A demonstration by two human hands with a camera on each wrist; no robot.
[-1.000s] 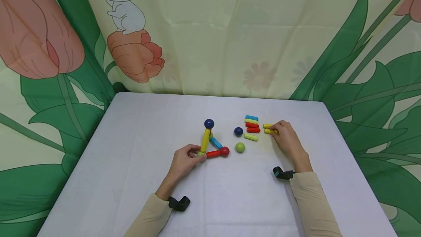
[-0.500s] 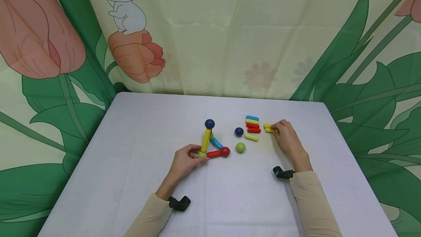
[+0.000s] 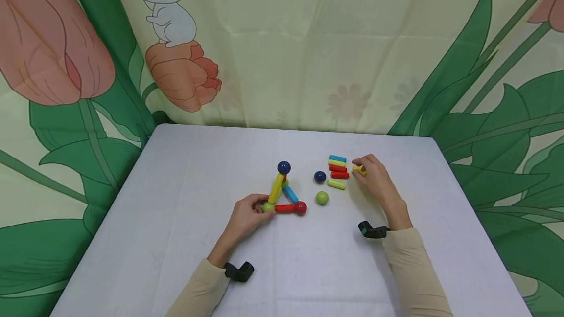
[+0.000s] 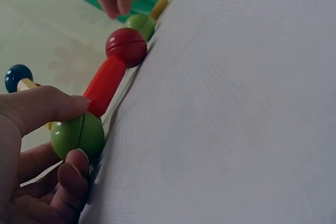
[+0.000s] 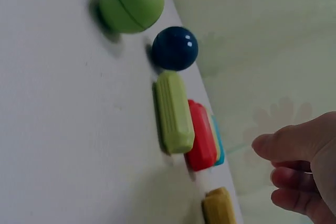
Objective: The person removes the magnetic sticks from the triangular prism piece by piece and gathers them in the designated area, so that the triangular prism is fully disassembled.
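Below the head view's centre, the left hand (image 3: 246, 214), grip clamped, holds a glossy green ball (image 3: 268, 207) of a multicoloured stick-and-ball structure (image 3: 291, 194); right of centre, the right hand (image 3: 374, 176), grip apart, hovers by a short yellow stick (image 5: 219, 207).

The head view is evenly lit; the wrist views are dimmer — in the left, glints at ten o'clock on the red ball (image 4: 126, 47); in the right, a soft shadow at six o'clock on the tablecloth (image 5: 68, 129), curtain (image 5: 252, 40) blurred.
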